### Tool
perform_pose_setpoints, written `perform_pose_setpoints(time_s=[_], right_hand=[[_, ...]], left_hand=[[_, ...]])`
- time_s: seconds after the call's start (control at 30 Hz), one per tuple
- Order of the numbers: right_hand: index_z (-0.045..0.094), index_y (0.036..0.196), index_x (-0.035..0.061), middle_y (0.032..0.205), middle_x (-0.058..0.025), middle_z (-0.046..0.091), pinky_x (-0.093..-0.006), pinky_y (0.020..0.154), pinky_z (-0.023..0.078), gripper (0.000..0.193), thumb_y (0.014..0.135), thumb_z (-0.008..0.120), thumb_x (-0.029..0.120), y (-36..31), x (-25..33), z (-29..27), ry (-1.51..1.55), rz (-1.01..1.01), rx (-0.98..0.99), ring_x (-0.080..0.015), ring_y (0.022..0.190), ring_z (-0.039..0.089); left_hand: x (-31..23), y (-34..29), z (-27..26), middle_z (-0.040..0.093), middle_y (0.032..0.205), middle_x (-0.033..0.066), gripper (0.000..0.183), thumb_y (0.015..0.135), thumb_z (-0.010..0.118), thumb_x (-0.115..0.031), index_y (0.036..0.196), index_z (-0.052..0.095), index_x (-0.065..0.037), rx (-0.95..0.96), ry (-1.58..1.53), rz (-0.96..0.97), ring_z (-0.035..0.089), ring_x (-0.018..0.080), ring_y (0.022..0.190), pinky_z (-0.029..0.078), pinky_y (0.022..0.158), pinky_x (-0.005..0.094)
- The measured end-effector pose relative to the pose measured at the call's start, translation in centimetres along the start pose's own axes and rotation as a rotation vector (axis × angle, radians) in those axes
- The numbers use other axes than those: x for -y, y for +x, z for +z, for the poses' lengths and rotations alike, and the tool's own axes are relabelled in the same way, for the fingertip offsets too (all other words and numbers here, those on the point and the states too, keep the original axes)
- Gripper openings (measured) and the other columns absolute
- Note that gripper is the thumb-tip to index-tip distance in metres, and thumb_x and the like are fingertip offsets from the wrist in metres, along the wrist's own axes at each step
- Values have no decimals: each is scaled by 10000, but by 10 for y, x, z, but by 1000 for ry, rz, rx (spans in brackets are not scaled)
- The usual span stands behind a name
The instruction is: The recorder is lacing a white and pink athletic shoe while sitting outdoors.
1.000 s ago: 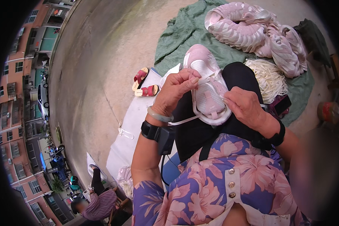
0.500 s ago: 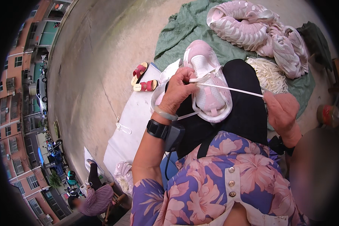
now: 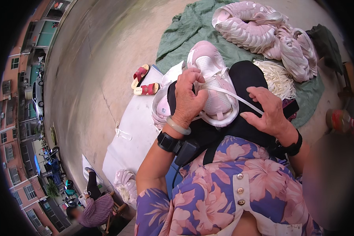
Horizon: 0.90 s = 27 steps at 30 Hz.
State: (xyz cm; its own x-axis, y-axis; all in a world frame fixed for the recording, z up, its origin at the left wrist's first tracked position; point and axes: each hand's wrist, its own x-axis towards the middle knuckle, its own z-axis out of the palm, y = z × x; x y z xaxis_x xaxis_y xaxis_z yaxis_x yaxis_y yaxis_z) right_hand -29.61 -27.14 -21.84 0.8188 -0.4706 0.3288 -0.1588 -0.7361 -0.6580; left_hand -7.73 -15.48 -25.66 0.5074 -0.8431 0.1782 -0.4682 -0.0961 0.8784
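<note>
A pink-and-white sneaker upper (image 3: 221, 104) rests on my lap with its rounded toe pointing away. Flat white shoelace (image 3: 239, 96) crosses its opening, and one end runs loosely toward my right hand. My left hand (image 3: 188, 96) lies over the upper's left side, thumb apart from its bent fingers, beside the lacing. Over my right thigh, my right hand (image 3: 268, 112) has its thumb and fingers spread; the lace end passes at its fingers without a visible grip. A second pink-and-white upper (image 3: 160, 110) sits left of my lap, partly hidden by my left arm.
Stacked pink-and-white uppers (image 3: 249, 36) lie on a green cloth (image 3: 177, 43), near a bundle of white laces (image 3: 277, 78). Red-strapped sandals (image 3: 146, 89) stand beside a white sheet (image 3: 124, 135). A red-labelled container (image 3: 339, 120) is at right. Another person (image 3: 100, 210) sits at lower left.
My left fingers have opened from a pinch at the lacing. My right hand has moved inward and spread its fingers, and the taut lace has gone slacker.
</note>
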Motion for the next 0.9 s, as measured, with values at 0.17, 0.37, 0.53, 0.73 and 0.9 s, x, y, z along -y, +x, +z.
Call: perform_pose_setpoints(time_s=[0.17,0.37,0.53,0.73,0.9], right_hand=[[480,1118,10,891,-140,554,-406,682,481,584,648,725,253,46,-4,41,-164,-56,75,-316,825,583],[488,1019,12,867,-170,560,-436,668,477,434,673,673,198,50,-13,45,-145,-28,126,-351,801,590],[528,905,-3,795,-178,570,-437,661,480,273,700,618,154,55,-8,42,-148,9,160,-365,758,593],[552,835,-4,790,-196,584,-449,684,478,173,718,574,122,59,-12,43,-185,-11,205,-372,751,594],[566,863,-17,808,-214,589,-455,737,464,215,704,548,128,56,-12,39,-82,52,218,-391,809,582]], left_hand=[[-25,-2,8,572,1109,148,124,625,668,-79,747,649,-77,57,345,312,508,327,1054,366,915,413],[-25,-10,19,563,1161,144,122,663,694,-114,780,671,-87,-35,471,363,493,351,1093,335,934,430],[-19,-11,28,557,1179,149,193,677,693,-126,866,675,-94,-96,548,303,507,338,1085,344,923,431],[-22,-3,37,557,1182,158,191,683,681,-137,865,668,-83,-106,551,235,516,321,1081,352,915,433],[-21,0,44,554,1185,165,129,681,658,-139,776,641,-53,-143,645,300,499,338,1093,331,941,434]])
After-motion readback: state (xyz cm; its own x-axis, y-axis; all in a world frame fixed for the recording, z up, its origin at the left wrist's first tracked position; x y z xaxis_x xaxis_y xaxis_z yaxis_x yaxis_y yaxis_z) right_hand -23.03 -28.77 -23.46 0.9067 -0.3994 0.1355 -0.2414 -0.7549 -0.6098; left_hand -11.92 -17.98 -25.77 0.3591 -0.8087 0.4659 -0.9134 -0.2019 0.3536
